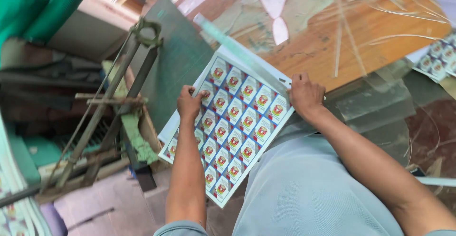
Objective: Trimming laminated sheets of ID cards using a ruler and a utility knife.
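1. Head view: the left hand (pixel 189 104) pinches the sheet's (pixel 232 126) left edge, its grip closed on it.
2. The sheet spans between both hands, over the lap and bench (pixel 332 36) edge.
3. The right hand (pixel 305 95) presses the sheet's upper right corner, beside a ruler (pixel 237 48), grip closed.

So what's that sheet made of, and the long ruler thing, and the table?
The sheet looks like glossy printed paper: thin, flat, with rows of repeated coloured emblems. The ruler seems clear plastic or glass, since you can see through it. The table looks like orange-brown wood, worn and scuffed. Both hands, left and right, hold the sheet.
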